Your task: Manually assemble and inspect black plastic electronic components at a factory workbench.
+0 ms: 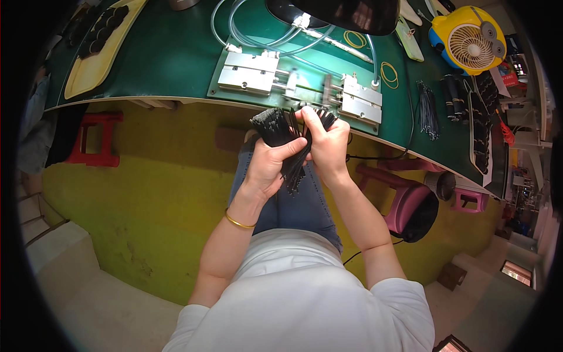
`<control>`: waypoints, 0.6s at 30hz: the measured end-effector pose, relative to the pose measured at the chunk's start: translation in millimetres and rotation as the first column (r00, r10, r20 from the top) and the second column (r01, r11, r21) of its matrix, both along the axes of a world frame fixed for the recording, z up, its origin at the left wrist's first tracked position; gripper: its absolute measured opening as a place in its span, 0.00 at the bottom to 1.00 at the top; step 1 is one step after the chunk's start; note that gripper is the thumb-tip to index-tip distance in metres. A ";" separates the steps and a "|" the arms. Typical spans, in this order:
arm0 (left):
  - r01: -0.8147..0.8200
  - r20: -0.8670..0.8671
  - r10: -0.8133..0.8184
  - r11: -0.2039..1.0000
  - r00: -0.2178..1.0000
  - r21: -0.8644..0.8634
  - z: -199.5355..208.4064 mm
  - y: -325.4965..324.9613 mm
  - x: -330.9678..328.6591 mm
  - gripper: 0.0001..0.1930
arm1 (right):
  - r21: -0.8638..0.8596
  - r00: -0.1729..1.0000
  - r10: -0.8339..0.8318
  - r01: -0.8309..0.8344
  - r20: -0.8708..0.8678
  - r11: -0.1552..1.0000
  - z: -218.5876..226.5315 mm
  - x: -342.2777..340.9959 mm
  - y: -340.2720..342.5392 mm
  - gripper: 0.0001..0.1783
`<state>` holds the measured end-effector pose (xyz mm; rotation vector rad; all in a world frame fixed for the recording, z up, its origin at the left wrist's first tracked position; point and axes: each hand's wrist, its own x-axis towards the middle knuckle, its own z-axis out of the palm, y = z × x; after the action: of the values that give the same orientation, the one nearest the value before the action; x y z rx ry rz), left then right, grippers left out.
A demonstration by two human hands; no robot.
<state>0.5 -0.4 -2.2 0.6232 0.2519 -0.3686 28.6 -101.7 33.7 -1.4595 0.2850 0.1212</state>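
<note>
My left hand [267, 167] is closed around a thick bundle of thin black wires [272, 128], its thumb pressed across them. The wires' evenly packed ends face up and left, while their other ends fan out below my hands. Against it, my right hand [329, 146] grips a smaller bunch of black wires [327, 118], thumb and fingers pinched near the upper ends. Both hands are just in front of the table edge. Right behind them stands a metal fixture with a left pneumatic slide [247, 71] and a right pneumatic slide [360, 101]; the parts between these are blurred.
A black lamp [352, 13] overhangs the green table [170, 64]. Clear air tubes [264, 42] loop behind the fixture. To the right are yellow rubber bands [389, 75], a wire bundle [428, 111] and a yellow fan [474, 47]. A cream tray [88, 82] lies left; a pink stool [404, 202] stands below.
</note>
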 end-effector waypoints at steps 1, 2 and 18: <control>0.002 0.004 -0.002 1.000 1.000 -0.005 -1.3 0.0 0.3 0.09 | 0.004 1.000 0.000 0.000 -0.007 1.000 -0.3 0.1 -0.3 0.12; 0.003 0.008 -0.003 1.000 1.000 -0.009 -2.3 0.1 0.4 0.09 | 0.008 1.000 0.000 0.000 -0.013 1.000 -0.7 0.1 -0.4 0.12; 0.000 0.012 -0.001 1.000 1.000 0.015 3.5 3.8 -1.6 0.07 | -0.067 0.989 0.036 -0.026 0.143 0.997 2.3 -6.4 3.0 0.11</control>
<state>-1.1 3.4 1.2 0.6399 0.2430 -0.3637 22.2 -98.8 36.0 -1.5297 0.1497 0.0316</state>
